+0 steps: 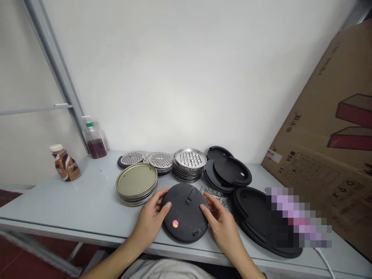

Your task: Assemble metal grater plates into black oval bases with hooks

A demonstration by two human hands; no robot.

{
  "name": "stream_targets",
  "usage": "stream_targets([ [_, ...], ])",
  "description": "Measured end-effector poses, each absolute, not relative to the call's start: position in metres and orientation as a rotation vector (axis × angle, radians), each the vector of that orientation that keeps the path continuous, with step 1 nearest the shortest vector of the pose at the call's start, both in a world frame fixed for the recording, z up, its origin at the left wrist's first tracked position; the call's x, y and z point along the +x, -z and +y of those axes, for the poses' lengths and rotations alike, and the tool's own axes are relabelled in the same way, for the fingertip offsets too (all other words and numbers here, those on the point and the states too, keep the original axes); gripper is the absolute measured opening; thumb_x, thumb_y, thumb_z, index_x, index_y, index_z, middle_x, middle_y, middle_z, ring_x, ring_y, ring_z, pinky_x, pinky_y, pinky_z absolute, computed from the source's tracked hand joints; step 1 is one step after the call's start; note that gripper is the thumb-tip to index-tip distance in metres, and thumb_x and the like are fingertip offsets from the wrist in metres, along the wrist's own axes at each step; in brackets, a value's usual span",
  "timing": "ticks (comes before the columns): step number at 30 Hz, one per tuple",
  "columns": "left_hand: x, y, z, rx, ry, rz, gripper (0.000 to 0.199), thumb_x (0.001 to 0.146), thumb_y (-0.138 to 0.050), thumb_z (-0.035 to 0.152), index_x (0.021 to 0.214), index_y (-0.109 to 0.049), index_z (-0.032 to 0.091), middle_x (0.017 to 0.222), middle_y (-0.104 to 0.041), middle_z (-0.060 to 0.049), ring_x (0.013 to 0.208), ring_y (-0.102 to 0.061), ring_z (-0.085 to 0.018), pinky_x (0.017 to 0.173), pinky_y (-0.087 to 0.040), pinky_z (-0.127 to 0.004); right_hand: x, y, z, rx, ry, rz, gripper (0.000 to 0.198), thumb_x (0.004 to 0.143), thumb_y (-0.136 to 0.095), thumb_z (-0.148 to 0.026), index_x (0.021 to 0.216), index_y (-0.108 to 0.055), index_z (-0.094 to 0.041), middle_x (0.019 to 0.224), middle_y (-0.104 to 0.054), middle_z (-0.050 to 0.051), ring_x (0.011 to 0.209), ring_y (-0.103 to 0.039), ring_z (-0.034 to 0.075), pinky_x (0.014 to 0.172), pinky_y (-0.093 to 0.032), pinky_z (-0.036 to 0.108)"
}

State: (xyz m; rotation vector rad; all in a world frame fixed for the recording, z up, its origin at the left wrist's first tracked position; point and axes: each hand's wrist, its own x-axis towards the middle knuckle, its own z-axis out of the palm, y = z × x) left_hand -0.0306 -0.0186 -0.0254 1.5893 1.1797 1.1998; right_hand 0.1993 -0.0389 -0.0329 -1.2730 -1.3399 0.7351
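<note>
A round black plastic disc (186, 217) with a small clip near its top and a red-and-yellow sticker is held between both hands, above the table's front edge. My left hand (154, 213) grips its left rim, thumb on the upper face. On the opposite rim, my right hand (219, 217) has its thumb and fingers closed on it. Left of the disc stands a stack of gold-toned round metal plates (136, 180). Small metal rings and clips (213, 192) lie behind my right hand, partly hidden. Larger black round trays (252, 217) are stacked to the right.
Round grater plates (190, 161) are stacked at the back, beside perforated discs (161, 161). More black trays (232, 170) lie behind on the right. Two bottles, one brown (66, 164) and one with dark red liquid (97, 145), stand left. A large cardboard box (325, 116) leans at right.
</note>
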Motion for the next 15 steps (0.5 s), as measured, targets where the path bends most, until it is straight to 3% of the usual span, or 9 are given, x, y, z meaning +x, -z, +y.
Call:
stream_targets([
  [4, -0.0293, 0.0221, -0.0250, 1.844, -1.130, 1.356, 0.036, 0.092, -0.056, 0.034, 0.125, -0.052, 0.020, 0.114, -0.069, -0.010, 0.096, -0.070, -0.025, 0.081, -0.058, -0.040, 0.1991, 0.0333, -0.0361, -1.321, -0.571, -1.395, 0.037, 0.087, -0.063, -0.043, 0.115, -0.068, -0.018, 0.114, -0.071, 0.014, 0.090, -0.070, 0.026, 0.080, -0.058, 0.040],
  [10, -0.0349, 0.0174, -0.0270, 2.177, -0.907, 1.567, 0.040, 0.095, -0.052, 0.036, 0.131, -0.048, 0.020, 0.122, -0.066, -0.013, 0.110, -0.066, -0.030, 0.091, -0.054, -0.047, 0.1979, 0.0332, -0.0340, -1.340, -0.421, -1.643, 0.026, 0.091, -0.059, -0.034, 0.110, -0.070, -0.020, 0.118, -0.071, 0.013, 0.111, -0.066, 0.028, 0.097, -0.052, 0.046],
  [15, -0.0393, 0.0194, -0.0256, 2.361, -0.883, 1.636, 0.038, 0.099, -0.044, 0.036, 0.133, -0.050, 0.018, 0.126, -0.065, -0.013, 0.117, -0.063, -0.029, 0.096, -0.051, -0.044, 0.1919, 0.0348, -0.0297, -1.336, -0.370, -1.783, 0.030, 0.095, -0.051, -0.031, 0.113, -0.071, -0.019, 0.125, -0.069, 0.015, 0.120, -0.062, 0.029, 0.104, -0.048, 0.050],
])
